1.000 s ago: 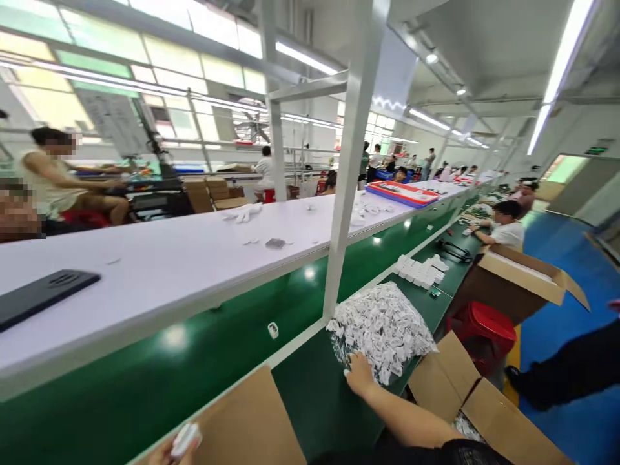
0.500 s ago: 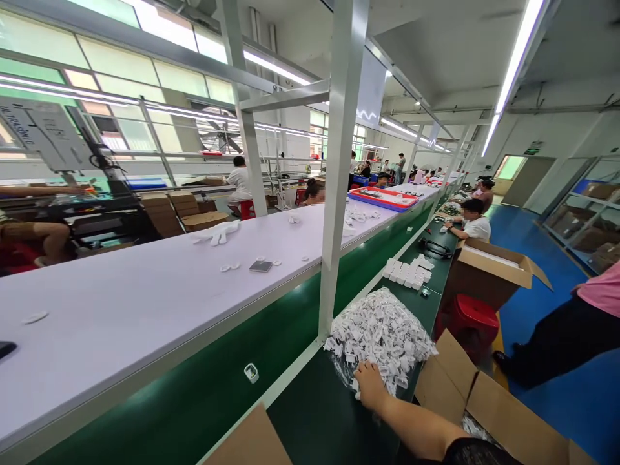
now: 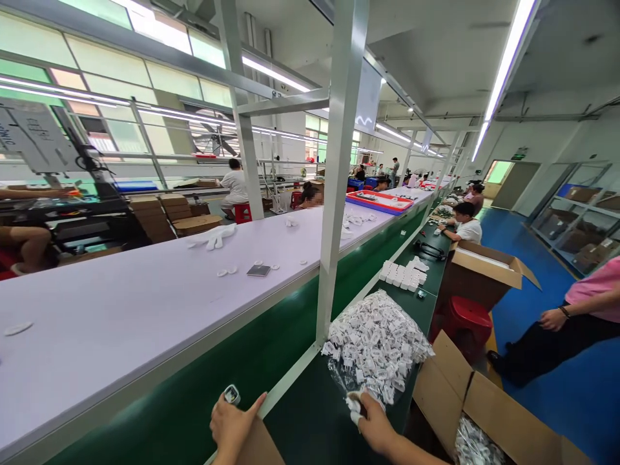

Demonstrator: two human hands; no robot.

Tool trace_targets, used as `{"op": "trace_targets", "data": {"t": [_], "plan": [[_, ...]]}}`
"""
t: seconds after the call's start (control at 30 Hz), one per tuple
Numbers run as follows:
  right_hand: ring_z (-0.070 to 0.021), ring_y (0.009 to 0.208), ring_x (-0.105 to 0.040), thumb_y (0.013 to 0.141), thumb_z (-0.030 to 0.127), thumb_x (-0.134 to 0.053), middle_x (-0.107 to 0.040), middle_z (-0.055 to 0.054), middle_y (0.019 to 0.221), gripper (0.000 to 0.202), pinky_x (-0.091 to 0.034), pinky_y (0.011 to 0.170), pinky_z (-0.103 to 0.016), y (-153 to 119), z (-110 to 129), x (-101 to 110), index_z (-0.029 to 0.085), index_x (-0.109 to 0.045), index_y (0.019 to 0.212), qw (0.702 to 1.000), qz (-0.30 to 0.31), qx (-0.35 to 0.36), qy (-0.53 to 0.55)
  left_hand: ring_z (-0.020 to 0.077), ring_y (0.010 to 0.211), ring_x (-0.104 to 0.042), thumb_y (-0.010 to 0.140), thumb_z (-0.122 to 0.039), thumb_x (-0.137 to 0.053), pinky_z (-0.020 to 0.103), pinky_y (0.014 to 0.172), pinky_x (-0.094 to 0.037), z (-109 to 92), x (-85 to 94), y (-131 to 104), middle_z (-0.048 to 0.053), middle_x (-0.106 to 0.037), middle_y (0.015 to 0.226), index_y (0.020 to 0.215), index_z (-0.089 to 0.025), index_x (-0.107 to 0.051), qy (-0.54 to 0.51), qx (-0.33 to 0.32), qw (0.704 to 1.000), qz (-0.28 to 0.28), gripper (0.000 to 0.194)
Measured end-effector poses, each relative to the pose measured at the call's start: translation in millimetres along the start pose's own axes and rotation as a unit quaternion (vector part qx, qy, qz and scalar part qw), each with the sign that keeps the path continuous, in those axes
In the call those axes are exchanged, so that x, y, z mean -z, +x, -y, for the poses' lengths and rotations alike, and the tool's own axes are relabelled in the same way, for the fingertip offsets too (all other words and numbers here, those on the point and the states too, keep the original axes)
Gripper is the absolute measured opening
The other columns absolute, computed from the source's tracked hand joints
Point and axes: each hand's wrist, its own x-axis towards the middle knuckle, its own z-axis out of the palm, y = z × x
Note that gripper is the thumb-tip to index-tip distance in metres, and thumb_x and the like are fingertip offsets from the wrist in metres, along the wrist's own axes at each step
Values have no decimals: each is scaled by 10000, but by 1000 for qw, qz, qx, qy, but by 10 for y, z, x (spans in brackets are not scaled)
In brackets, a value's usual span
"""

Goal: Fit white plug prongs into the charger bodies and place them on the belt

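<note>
My left hand (image 3: 233,423) reaches over the green belt (image 3: 285,323), thumb spread wide to the right. At its fingertips lies a small white square housing (image 3: 232,394) with something dark inside; whether the fingers touch it is hard to tell. My right hand (image 3: 376,423) is closed on a few white plastic parts (image 3: 356,405) at the near edge of a clear bag's heap. That heap of white plastic parts (image 3: 378,339) spreads over the dark green worktop (image 3: 300,413).
An opened carton (image 3: 513,413) with bagged parts stands at right; another cardboard flap (image 3: 259,445) is nearest me. A metal post (image 3: 334,194) rises beside the heap. White blocks (image 3: 404,276) sit beyond it. A person in pink (image 3: 593,290) stands right of a red stool (image 3: 469,316).
My left hand has come into view beside the housing on the belt, which has shifted nearer and left. My right hand has drawn slightly back from the heap, with white parts showing in its fingers.
</note>
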Motion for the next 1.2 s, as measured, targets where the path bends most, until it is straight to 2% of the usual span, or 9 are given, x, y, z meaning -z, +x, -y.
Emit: {"op": "trace_targets", "data": {"t": [0.17,0.3,0.5,0.6,0.7,0.83,0.93,1.07,1.2], "plan": [[-322,1009,-665,649,418,-596,-715,-109,995,285,-517,927,-408,-397,-188,81,220,-737,798,996,-36,-50,71,490,1347,-514,797,-542,-528,603,1074,-454,65,-108,176,275,-540,1407,1409,-152,-448,-29,42,999,13,730],[-253,703,-614,520,482,-666,-650,-52,711,285,-465,681,-365,-542,-235,58,227,-653,647,972,26,-164,168,547,1313,-523,768,-493,-569,671,938,-492,95,90,240,248,-575,1360,1315,-246,-479,-50,104,993,-14,607],[-179,638,-561,469,455,-868,-643,-6,621,365,-378,635,-298,-582,466,233,203,-656,628,959,26,-124,253,433,1249,-631,860,-419,-492,561,984,-538,-205,517,74,233,-578,1335,1360,-185,-398,-146,67,987,12,560],[-150,562,-509,453,494,-922,-642,-21,581,434,-342,574,-285,-504,951,414,180,-667,610,956,25,-90,278,405,1242,-634,811,-399,-578,555,1057,-507,-418,699,-368,228,-604,1321,1275,-141,-469,-251,2,966,68,541],[-156,602,-556,493,549,-923,-701,-38,659,466,-402,603,-290,-373,1248,497,183,-714,691,954,91,-77,276,276,1155,-682,812,-482,-682,382,1000,-560,-562,900,-1105,109,-697,1240,1221,-200,-567,-318,-17,939,131,510],[-205,894,-688,591,600,-892,-783,-57,1023,547,-521,796,-311,-282,1498,389,231,-761,972,937,204,-60,277,264,1142,-661,864,-507,-753,416,1025,-534,-746,1259,-2066,136,-691,1235,1294,-173,-580,-475,-91,853,196,571],[-228,960,-719,670,531,-900,-787,-77,1099,488,-559,894,-365,-379,1762,347,223,-769,1025,917,265,23,298,229,1109,-672,930,-421,-737,407,1026,-532,-881,1506,-2581,118,-681,1221,1345,-185,-567,-529,-123,814,205,507],[-239,1011,-734,745,494,-878,-797,-66,1088,395,-570,996,-428,-630,2018,421,229,-780,1021,899,326,98,276,179,1056,-647,982,-357,-690,345,988,-533,-990,1662,-3051,99,-666,1193,1371,-184,-587,-519,-146,828,156,438],[-258,1039,-739,739,541,-873,-799,-78,1103,456,-577,1016,-462,-764,2023,473,224,-783,1054,899,327,117,267,207,1176,-603,1008,-349,-646,355,1059,-490,-1077,1700,-3300,113,-626,1313,1384,-198,-604,-454,-169,867,115,407]]}}
